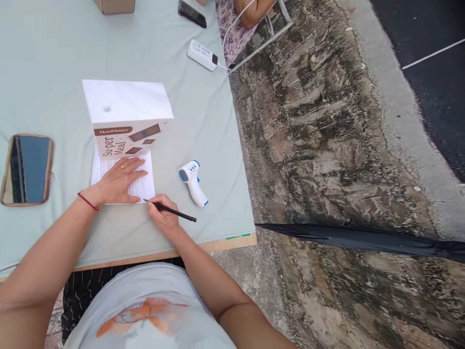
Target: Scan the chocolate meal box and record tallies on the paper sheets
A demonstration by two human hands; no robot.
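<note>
My left hand (pixel 121 180) lies flat with fingers spread on a white sheet of paper (pixel 148 169) covered in rows of small writing. A black pen (pixel 176 211) is held in my right hand (pixel 163 215), its tip at the lower right corner of the paper. Beyond my left fingertips stands a white and brown box (pixel 127 104) printed "NutriMotion Super Meal"; it covers the far part of the paper. A white and blue infrared thermometer (pixel 193 182) rests on the cloth to the right of my right hand.
A phone in a brown case (pixel 27 169) lies at the left of the cloth-covered table (pixel 203 131). Farther off are a white device with a cable (pixel 202 55), a dark phone (pixel 192 13) and a cardboard box (pixel 114 5). Another person's arm (pixel 253 12) shows at the far right corner.
</note>
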